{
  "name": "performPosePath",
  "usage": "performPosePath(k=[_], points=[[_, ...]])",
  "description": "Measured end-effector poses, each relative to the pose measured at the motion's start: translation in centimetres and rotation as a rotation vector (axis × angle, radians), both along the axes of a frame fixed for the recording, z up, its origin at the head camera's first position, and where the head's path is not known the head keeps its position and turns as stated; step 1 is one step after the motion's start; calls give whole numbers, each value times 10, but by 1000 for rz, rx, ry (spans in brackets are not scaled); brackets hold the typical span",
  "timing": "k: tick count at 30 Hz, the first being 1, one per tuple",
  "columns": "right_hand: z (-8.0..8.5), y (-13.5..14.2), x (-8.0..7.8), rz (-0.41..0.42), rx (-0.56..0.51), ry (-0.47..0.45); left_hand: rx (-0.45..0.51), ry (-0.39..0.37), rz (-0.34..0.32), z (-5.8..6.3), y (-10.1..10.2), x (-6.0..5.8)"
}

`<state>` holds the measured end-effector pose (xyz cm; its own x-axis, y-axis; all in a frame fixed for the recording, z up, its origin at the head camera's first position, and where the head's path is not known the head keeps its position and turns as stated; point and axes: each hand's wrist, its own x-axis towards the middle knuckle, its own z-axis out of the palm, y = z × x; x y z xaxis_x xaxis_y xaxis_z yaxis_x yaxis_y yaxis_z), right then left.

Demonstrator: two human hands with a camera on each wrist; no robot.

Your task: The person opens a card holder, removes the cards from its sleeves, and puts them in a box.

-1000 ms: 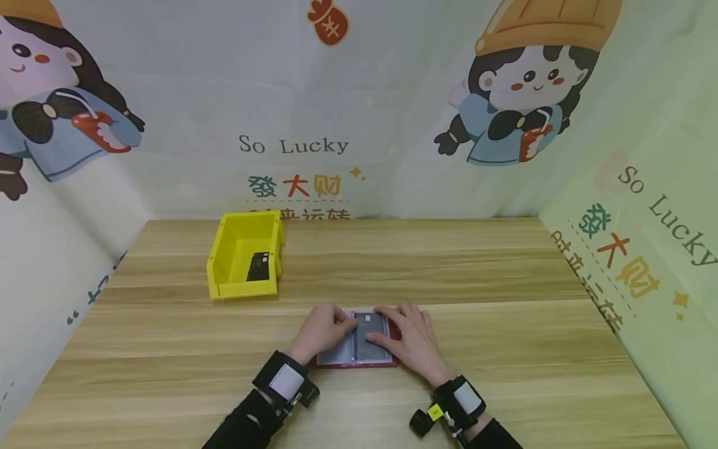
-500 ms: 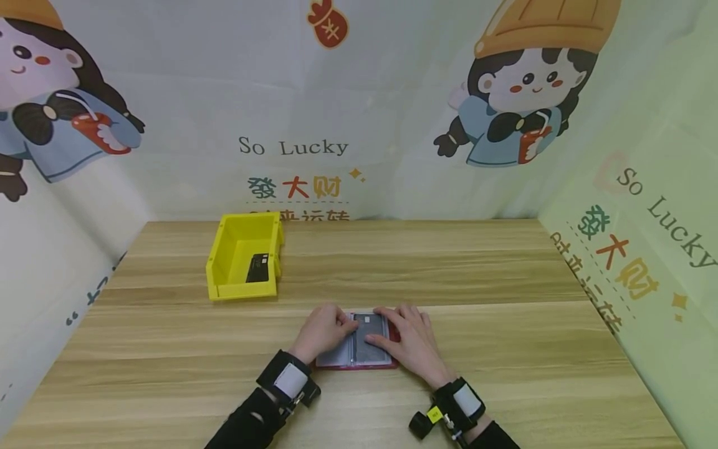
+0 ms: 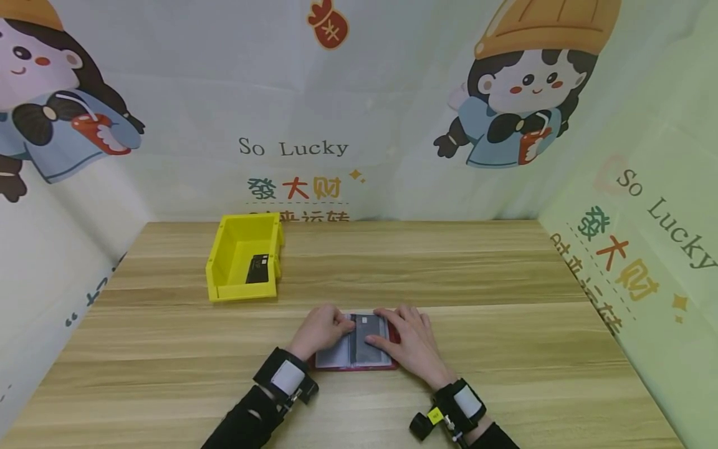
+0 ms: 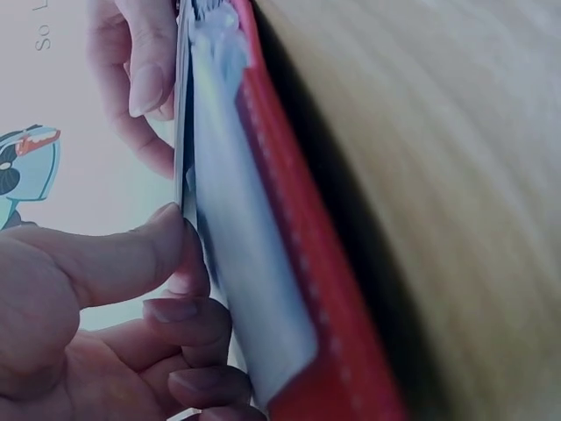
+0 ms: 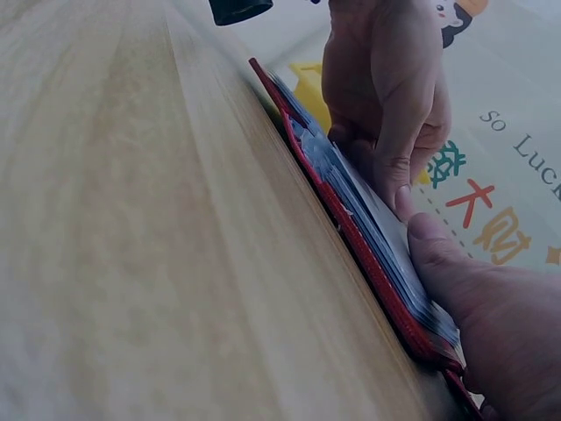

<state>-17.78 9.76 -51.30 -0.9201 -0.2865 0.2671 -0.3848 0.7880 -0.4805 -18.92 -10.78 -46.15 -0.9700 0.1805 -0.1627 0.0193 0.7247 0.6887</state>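
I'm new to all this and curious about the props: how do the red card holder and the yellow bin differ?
The red card holder lies opened like a book; the yellow bin is a deeper, open-topped box. The left hand and right hand are on the red card holder, while neither touches the yellow bin. The red card holder sits closer to the person than the yellow bin. Both rest on the wood-grain table.

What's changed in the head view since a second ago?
The left hand and gray card appear to have shifted very slightly left; nothing visibly taken or let go. The right hand stays on the red card holder; the yellow bin and black card haven't moved.
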Motion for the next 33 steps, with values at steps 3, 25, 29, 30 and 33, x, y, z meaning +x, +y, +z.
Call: performPosePath(k=[3,25,29,30,33], points=[[0,0,0,-4,6,2,17,-2,-1,0,-4,-1],[1,-1,1,-5,7,4,86,-99,3,2,-25,-6],[1,-1,1,-6,7,1,104,-109,13,5,-33,-8],[1,-1,1,-5,5,1,111,-111,17,6,-34,-8],[0,-1,1,-4,6,1,160,-120,34,8,-40,-10]])
